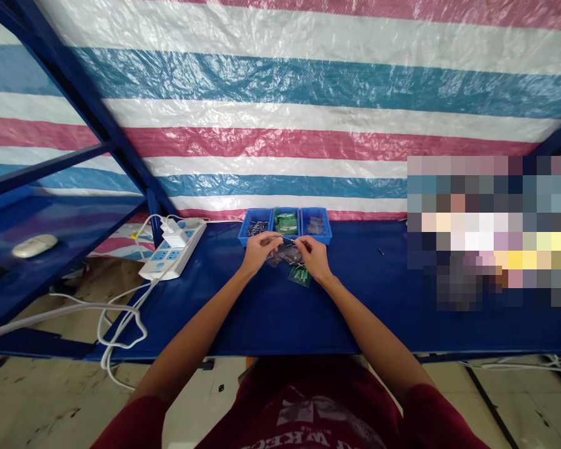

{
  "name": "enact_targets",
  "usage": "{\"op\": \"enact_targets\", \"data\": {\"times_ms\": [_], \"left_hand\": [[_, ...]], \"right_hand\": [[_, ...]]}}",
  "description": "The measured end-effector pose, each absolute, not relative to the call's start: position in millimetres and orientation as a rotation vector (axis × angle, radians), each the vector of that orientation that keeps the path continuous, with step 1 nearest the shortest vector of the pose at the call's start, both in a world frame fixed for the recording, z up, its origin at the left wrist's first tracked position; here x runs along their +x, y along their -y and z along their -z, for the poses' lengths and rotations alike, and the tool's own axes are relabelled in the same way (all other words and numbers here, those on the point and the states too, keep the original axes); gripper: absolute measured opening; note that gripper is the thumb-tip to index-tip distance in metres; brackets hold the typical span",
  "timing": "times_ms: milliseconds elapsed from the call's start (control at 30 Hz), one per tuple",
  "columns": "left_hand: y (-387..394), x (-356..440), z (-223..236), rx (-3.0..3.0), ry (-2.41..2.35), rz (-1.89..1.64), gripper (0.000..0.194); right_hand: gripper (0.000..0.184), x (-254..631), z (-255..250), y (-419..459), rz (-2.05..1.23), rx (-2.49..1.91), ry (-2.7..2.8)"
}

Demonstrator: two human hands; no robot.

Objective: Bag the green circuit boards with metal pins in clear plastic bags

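My left hand (262,249) and right hand (312,255) pinching a slim greyish rod (288,239), three blue plastic bins (300,222) by the blue table's (285,318) far edge

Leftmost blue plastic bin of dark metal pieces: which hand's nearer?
Left. The left hand is in front of the leftmost blue bin; the right hand is in front of the rightmost blue bin.

Obscured around blue trays (300,222)
Right of them, a patch (493,234) is pixelated; before them, the thin piece (288,239) between left hand (260,251) and right hand (314,257) cannot be identified.
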State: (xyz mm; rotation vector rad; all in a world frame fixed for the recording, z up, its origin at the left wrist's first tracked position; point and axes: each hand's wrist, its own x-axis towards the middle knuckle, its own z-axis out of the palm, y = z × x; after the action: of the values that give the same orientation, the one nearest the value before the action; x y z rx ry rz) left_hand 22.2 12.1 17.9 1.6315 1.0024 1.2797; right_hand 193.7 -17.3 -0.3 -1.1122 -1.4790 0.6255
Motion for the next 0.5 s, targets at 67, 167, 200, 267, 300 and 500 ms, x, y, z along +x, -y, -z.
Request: {"op": "enact_targets", "data": {"times_ms": [67,167,200,267,300,500], "left_hand": [[-13.0,22.0,-18.2,1.653,-1.017,-1.259,0.032],[-12.0,22.6,-18.5,1.675,-1.012,-1.265,0.031],[-11.4,23.0,-18.6,1.678,-1.006,-1.275,0.030],[-10.4,23.6,-19.2,1.683,-1.004,-1.291,0.030],[-10.0,23.9,-19.7,1.686,-1.007,-1.291,0.029],[-9.8,23.4,-20.7,1.636,-0.967,-1.282,0.032]], "right_hand": [[0.028,193.7,1.9,16.3,-0.653,-1.120,1.448],[0.029,192.1,2.8,16.4,-0.674,-1.134,1.474],[0.030,191.3,2.6,16.9,-0.678,-1.137,1.490],[0.030,189.6,1.8,18.0,-0.687,-1.136,1.520],[0.030,189.0,1.3,18.6,-0.690,-1.133,1.535],[0.034,190.2,-1.3,20.7,-0.621,-1.176,1.555]]}}
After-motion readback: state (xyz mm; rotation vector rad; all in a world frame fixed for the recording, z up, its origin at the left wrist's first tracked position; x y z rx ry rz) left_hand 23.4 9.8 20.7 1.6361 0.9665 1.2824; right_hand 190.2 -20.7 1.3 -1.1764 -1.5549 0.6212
